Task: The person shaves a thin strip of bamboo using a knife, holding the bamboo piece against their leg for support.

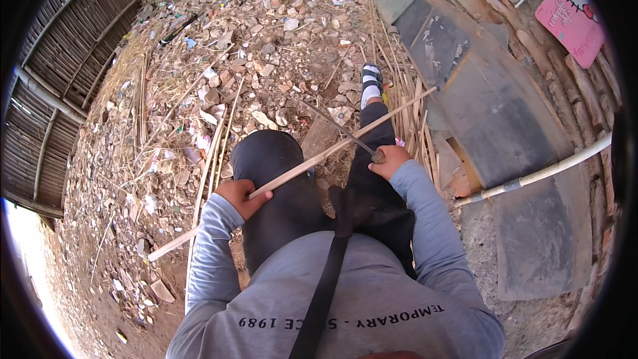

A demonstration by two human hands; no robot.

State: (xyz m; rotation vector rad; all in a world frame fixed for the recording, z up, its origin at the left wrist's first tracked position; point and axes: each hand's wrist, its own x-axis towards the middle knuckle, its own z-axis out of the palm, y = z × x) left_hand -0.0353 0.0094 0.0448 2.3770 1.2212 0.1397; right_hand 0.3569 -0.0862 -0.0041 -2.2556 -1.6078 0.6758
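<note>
Pale strip [306, 167] — looked like split bamboo — ran aslant over the left thigh [266, 154] and the right shin. Near end overhung the left side of the rubble ground [262, 66]; far end pointed at its right edge, where the grey sheets [492, 113] began. Couldn't tell if it rested on the leg or hung clear.

Left hand [244, 198] was closed round the strip, thumb along the top, short of mid-length. A tail stuck out behind the fist; the longer run went ahead, off to the upper right. Right hand [392, 161] was clenched on the handle of a knife [360, 143], not on the strip. Its thin dark blade crossed the strip's forward run, well apart from the left fist; contact wasn't clear.

Handling, my read: strip was light and stiff, a bit springy over that length, liable to split along the grain. Edges probably sharp, splinters likely, faces fairly smooth. Best hold was about where the fist sat, thumb on the flat face, fingers off the cutting edge. Knife looked rigid, heavier at the handle — only safe hold was there.
</note>
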